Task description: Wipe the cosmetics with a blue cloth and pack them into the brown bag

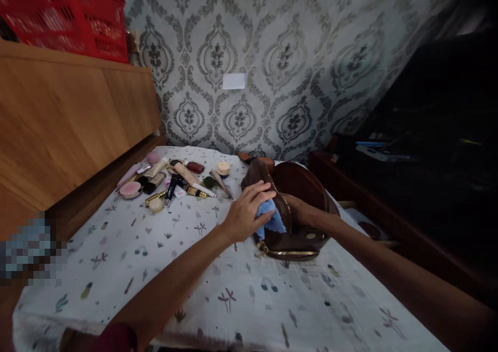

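Observation:
A brown leather bag (298,245) with gold zips lies on its side, unzipped, on the printed cloth in front of me. My left hand (248,212) presses a blue cloth (275,222) against the outside of the bag's near-left panel, fingers curled over it. From the right, my right hand (299,209) reaches in behind that panel. The panel hides its fingers, so their grip does not show.
Several cosmetics lie left of the bag, among them a pink compact (130,189), a black tube (171,188) and a cream jar (223,168). A wooden cabinet (78,118) carrying a red basket (93,30) borders the left. Dark furniture (436,103) stands right.

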The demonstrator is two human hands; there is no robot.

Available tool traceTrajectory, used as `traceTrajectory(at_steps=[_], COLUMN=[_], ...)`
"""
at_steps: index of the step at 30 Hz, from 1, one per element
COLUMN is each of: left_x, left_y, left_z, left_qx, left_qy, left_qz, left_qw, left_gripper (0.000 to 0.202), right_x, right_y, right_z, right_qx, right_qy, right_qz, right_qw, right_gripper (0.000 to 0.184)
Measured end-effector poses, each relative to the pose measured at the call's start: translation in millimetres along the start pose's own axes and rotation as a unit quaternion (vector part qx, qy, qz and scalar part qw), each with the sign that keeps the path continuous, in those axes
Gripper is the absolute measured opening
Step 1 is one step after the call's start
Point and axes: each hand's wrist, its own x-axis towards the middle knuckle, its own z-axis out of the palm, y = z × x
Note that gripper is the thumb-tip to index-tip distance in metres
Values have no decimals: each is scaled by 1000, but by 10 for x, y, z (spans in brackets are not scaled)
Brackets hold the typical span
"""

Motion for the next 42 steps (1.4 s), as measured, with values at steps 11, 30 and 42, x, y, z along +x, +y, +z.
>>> traceTrajectory(at_steps=[11,30,42], left_x=[57,-519,-241], left_y=[-45,-1013,-1854], left_z=[-27,-812,-2316], left_qx=[-10,71,361], left_qy=[-17,26,-2], left_qz=[7,-299,-481], left_qw=[1000,951,799], left_gripper=[36,24,33], right_x=[79,99,458], right_y=[-54,-1397,-1423], right_z=[-268,1268,2072], right_qx=[23,251,445], right_qy=[-117,93,39], right_qz=[57,-68,134], right_qw=[991,961,885], right_gripper=[21,20,31])
